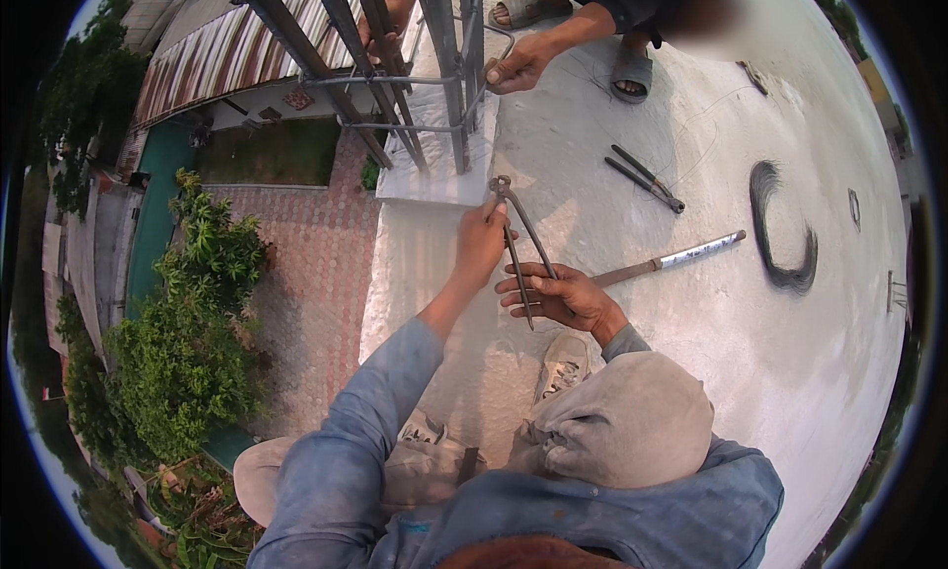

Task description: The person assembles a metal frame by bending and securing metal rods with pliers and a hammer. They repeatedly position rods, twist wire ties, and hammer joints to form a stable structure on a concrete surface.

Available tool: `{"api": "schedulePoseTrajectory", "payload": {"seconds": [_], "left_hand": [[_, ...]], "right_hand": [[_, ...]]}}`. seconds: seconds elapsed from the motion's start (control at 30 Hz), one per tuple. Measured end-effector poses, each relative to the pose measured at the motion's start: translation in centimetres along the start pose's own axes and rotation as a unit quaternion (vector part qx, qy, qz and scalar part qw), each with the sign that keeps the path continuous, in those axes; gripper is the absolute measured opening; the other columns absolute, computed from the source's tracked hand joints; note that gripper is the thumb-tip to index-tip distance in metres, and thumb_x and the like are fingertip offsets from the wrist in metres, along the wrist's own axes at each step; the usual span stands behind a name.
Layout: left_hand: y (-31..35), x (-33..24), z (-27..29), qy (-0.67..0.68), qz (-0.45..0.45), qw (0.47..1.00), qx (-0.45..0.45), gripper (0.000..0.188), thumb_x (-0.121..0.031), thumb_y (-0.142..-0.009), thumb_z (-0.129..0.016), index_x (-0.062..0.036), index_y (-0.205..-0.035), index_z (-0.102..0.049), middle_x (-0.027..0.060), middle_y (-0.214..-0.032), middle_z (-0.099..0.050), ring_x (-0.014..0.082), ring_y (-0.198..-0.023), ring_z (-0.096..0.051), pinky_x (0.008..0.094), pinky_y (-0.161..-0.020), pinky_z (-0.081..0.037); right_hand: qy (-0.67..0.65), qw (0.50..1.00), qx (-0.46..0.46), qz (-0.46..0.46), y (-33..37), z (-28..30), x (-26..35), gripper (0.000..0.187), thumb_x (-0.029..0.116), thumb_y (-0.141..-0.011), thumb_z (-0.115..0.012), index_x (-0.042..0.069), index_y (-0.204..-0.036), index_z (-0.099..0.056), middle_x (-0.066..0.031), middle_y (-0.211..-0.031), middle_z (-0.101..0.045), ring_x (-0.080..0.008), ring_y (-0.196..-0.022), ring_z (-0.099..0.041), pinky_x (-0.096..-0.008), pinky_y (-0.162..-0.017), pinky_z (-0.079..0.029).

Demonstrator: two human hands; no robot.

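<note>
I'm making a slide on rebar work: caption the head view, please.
Left hand grips pincers, right hand open at the handles, near upright steel bars and a co-worker's hand.

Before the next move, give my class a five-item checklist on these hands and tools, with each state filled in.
1. Left hand gripping the pincers: ok.
2. Right hand closed around a handle: not ok, fingers extended.
3. Wire caught in the pincers' jaws: cannot tell, too small.
4. Co-worker's hand apart from the pincers: ok, at the rebar cage.
5. Second pliers lying on the slab: ok.
</note>
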State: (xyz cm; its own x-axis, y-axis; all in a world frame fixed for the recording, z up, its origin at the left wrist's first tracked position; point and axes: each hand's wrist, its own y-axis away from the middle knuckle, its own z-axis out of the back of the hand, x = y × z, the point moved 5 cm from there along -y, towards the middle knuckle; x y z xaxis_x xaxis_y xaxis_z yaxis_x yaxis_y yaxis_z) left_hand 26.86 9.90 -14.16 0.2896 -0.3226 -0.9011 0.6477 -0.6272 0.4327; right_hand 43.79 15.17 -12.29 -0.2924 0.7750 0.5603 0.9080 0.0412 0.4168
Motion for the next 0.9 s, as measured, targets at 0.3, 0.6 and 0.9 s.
{"api": "schedulePoseTrajectory", "payload": {"seconds": [0.3,0.6,0.9], "left_hand": [[-1.5,4.6,1.9,-0.151,-0.12,0.977,-0.088,0.025,-0.017,-0.102,-0.06,0.0027,-0.091,-0.07,0.0151,-0.073,-0.068,0.0296,-0.067,-0.068,0.0443,-0.067,-0.052],[-3.1,3.5,3.5,0.065,0.025,0.997,0.044,0.024,-0.018,-0.106,-0.059,0.0015,-0.097,-0.069,0.0029,-0.075,-0.059,0.0138,-0.069,-0.058,0.0325,-0.068,-0.055],[-2.6,2.4,7.3,-0.167,-0.147,0.975,0.0,0.018,-0.009,-0.107,-0.057,0.0038,-0.105,-0.069,0.0087,-0.083,-0.071,0.0142,-0.076,-0.066,0.0324,-0.07,-0.055]], "right_hand": [[-0.062,0.996,-0.067,-0.002,0.4,0.8,-2.8,0.064,0.008,-0.1,-0.059,-0.011,-0.155,-0.035,-0.0274,-0.145,-0.057,-0.0358,-0.134,-0.059,-0.0509,-0.116,-0.046],[-0.081,0.994,-0.065,0.04,-0.1,1.3,-1.0,0.066,0.002,-0.093,-0.059,-0.01,-0.154,-0.038,-0.0278,-0.146,-0.056,-0.0332,-0.13,-0.062,-0.049,-0.116,-0.046],[-0.123,0.992,0.012,0.025,0.7,0.2,-1.3,0.06,0.003,-0.096,-0.062,-0.01,-0.151,-0.041,-0.0268,-0.134,-0.065,-0.0304,-0.109,-0.073,-0.0513,-0.107,-0.055]]}}
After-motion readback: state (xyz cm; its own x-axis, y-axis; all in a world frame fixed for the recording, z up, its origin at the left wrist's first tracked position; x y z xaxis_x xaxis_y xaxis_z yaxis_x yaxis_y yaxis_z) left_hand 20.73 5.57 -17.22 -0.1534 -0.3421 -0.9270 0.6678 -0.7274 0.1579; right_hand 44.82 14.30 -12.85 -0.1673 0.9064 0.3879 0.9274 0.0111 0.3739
